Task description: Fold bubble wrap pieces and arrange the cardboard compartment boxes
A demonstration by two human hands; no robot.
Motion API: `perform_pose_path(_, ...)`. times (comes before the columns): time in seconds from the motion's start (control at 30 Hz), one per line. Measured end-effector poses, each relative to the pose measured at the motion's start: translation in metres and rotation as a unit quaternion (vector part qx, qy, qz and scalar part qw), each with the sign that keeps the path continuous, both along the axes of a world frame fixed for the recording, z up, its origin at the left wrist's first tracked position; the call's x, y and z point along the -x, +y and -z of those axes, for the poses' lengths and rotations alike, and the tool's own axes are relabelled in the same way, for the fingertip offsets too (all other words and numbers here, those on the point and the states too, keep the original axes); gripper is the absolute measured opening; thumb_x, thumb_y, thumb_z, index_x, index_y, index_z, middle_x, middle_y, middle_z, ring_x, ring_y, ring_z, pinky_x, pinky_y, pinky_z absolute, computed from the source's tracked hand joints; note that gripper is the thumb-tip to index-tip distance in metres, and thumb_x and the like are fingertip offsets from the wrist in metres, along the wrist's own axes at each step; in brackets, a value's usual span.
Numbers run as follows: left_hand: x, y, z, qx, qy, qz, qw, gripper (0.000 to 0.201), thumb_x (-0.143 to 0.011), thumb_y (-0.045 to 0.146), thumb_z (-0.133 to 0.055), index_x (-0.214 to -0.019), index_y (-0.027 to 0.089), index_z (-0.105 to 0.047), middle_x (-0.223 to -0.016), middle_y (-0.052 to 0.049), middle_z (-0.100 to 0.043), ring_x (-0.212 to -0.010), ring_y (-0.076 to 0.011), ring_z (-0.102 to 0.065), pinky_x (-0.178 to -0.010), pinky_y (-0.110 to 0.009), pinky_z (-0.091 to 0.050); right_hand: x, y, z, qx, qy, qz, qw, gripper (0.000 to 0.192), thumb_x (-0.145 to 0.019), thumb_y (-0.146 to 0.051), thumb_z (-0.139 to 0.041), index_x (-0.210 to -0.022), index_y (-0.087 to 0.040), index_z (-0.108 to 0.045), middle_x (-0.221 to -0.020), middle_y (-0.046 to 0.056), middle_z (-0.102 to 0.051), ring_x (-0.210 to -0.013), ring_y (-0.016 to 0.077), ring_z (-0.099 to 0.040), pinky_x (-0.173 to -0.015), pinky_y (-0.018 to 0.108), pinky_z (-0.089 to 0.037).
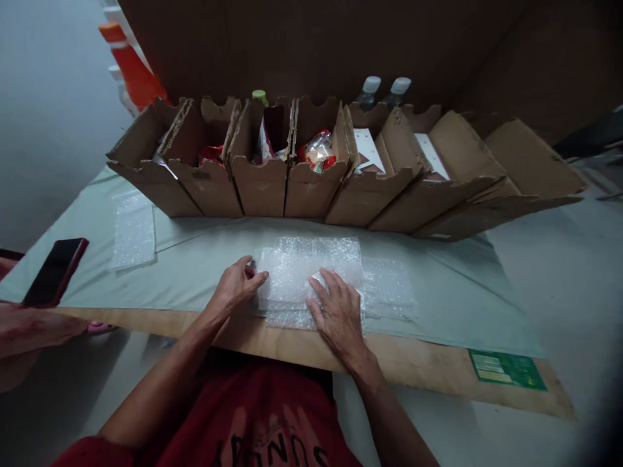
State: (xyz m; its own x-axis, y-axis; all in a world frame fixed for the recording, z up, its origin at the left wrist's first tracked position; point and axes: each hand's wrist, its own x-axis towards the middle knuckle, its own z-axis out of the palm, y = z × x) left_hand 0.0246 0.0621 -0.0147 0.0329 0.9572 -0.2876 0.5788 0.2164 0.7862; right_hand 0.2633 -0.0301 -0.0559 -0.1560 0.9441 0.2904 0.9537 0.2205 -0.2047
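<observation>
A folded bundle of clear bubble wrap [304, 266] lies on the pale green cloth [195, 266] near the table's front edge. My left hand [238, 285] pinches the bundle's left edge with curled fingers. My right hand [338, 311] rests flat on the bundle's near right part, fingers spread, pressing it down. What the wrap encloses is hidden. A second flat sheet of bubble wrap [389, 288] lies just right of the bundle.
A row of several open cardboard boxes [311, 185] stands behind, holding red snack packets, white cards and bottles. Another bubble wrap sheet [132, 230] lies at the left. A person's hand holds a dark phone [56, 271] at the far left. A green label [506, 370] sits on the wooden board.
</observation>
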Motion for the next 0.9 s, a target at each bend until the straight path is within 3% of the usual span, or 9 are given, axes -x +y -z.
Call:
perform_pose_path(0.17, -0.018, 0.004, -0.008, 0.037, -0.062, 0.031, 0.997, 0.055, -0.071, 0.065, -0.065, -0.09, 0.014, -0.071, -0.074, -0.005, -0.066, -0.07, -0.022, -0.062, -0.063, -0.032, -0.046, 0.0, -0.002, 0.004, -0.013, 0.016, 0.005, 1.0, 0.036, -0.102, -0.03, -0.052, -0.137, -0.023, -0.061, -0.151, 0.012, -0.056, -0.142, 0.0291, -0.045, -0.112, 0.046, -0.035)
perform_pose_path(0.27, -0.028, -0.007, -0.022, 0.011, -0.079, 0.054, 0.995, 0.048, -0.072, 0.064, -0.067, -0.08, 0.017, -0.07, -0.086, -0.007, -0.068, -0.086, -0.025, -0.064, -0.07, -0.032, -0.05, 0.0, -0.001, 0.003, -0.005, 0.024, 0.006, 1.0, 0.038, -0.101, -0.03, -0.053, -0.137, -0.022, -0.061, -0.151, 0.013, -0.056, -0.142, 0.0295, -0.045, -0.112, 0.046, -0.035)
perform_pose_path(0.33, -0.035, -0.016, -0.03, -0.023, -0.103, 0.063, 0.992, 0.044, -0.071, 0.059, -0.071, -0.087, 0.017, -0.072, -0.102, -0.009, -0.07, -0.102, -0.0275, -0.064, -0.081, -0.033, -0.051, 0.001, -0.002, 0.002, -0.001, 0.029, 0.007, 1.0, 0.037, -0.101, -0.029, -0.053, -0.136, -0.023, -0.062, -0.152, 0.013, -0.055, -0.143, 0.0294, -0.044, -0.113, 0.046, -0.034)
perform_pose_path(0.43, -0.044, -0.027, -0.036, 0.021, -0.196, 0.071, 0.978, 0.059, -0.074, 0.059, -0.072, -0.113, 0.015, -0.068, -0.113, -0.011, -0.071, -0.107, -0.0291, -0.065, -0.088, -0.037, -0.052, 0.0, -0.003, 0.002, -0.008, 0.027, 0.007, 1.0, 0.037, -0.101, -0.029, -0.053, -0.137, -0.022, -0.061, -0.152, 0.012, -0.055, -0.143, 0.0292, -0.044, -0.113, 0.046, -0.034)
perform_pose_path(0.5, -0.049, -0.029, -0.035, 0.059, -0.235, 0.065, 0.968, 0.07, -0.073, 0.061, -0.074, -0.124, 0.013, -0.062, -0.116, -0.013, -0.072, -0.107, -0.03, -0.066, -0.09, -0.038, -0.052, 0.0, -0.003, 0.003, -0.017, 0.021, 0.003, 1.0, 0.038, -0.102, -0.031, -0.054, -0.138, -0.022, -0.06, -0.152, 0.013, -0.055, -0.142, 0.0296, -0.045, -0.113, 0.046, -0.034)
perform_pose_path(0.57, -0.054, -0.026, -0.031, 0.053, -0.213, 0.063, 0.974, 0.071, -0.07, 0.058, -0.078, -0.123, 0.013, -0.063, -0.117, -0.013, -0.072, -0.108, -0.0309, -0.066, -0.091, -0.038, -0.052, 0.0, -0.004, 0.003, -0.022, 0.018, 0.002, 1.0, 0.038, -0.102, -0.032, -0.054, -0.138, -0.022, -0.06, -0.152, 0.013, -0.056, -0.142, 0.0295, -0.045, -0.112, 0.046, -0.035)
perform_pose_path(0.77, -0.06, -0.009, -0.01, 0.04, -0.1, 0.085, 0.991, 0.019, -0.071, 0.029, -0.068, -0.083, 0.015, -0.069, -0.075, -0.003, -0.069, -0.075, -0.0231, -0.065, -0.066, -0.031, -0.049, 0.001, -0.003, 0.004, -0.022, 0.023, 0.004, 0.999, 0.036, -0.101, -0.03, -0.054, -0.136, -0.023, -0.061, -0.151, 0.013, -0.056, -0.143, 0.0304, -0.046, -0.111, 0.047, -0.037)
perform_pose_path(0.9, -0.065, -0.013, -0.007, 0.005, -0.112, 0.099, 0.989, 0.014, -0.069, 0.015, -0.058, -0.08, 0.016, -0.068, -0.076, -0.001, -0.068, -0.078, -0.0206, -0.063, -0.074, -0.029, -0.05, -0.007, -0.004, 0.005, -0.033, 0.064, -0.013, 0.997, 0.036, -0.103, -0.032, -0.051, -0.136, -0.021, -0.061, -0.15, 0.015, -0.058, -0.141, 0.031, -0.05, -0.109, 0.049, -0.041)
